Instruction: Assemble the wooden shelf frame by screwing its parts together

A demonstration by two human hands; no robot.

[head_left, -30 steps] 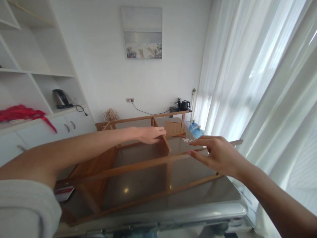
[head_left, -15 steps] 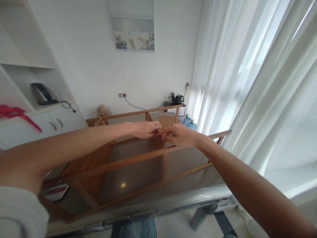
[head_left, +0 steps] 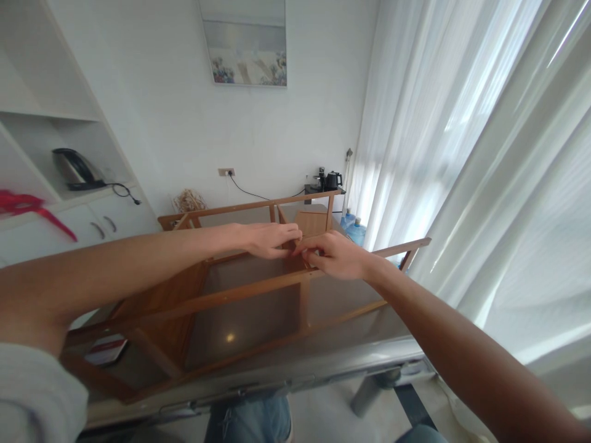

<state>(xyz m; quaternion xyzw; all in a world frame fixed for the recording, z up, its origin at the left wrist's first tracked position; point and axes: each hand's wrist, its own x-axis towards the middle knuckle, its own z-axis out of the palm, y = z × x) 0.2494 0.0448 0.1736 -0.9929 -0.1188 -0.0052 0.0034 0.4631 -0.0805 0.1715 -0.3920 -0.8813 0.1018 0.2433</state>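
Note:
A wooden shelf frame point(head_left: 240, 294) of brown slats and panels lies on its side across a grey glossy table point(head_left: 323, 344). My left hand point(head_left: 270, 239) reaches over the frame and grips the top edge of a short upright panel near its middle. My right hand point(head_left: 337, 255) is right beside it, fingers pinched together at the same panel's edge; what they pinch is too small to make out. The two hands nearly touch.
White shelving with a kettle point(head_left: 74, 169) and a red cloth point(head_left: 28, 206) stands at the left. A small stand with a black kettle point(head_left: 330, 181), water bottles point(head_left: 353, 227) and a framed picture point(head_left: 247, 46) are at the far wall. White curtains point(head_left: 484, 154) fill the right side.
My right hand moved left from the long front slat to the panel beside my left hand and closed into a pinch. The view tilted down slightly.

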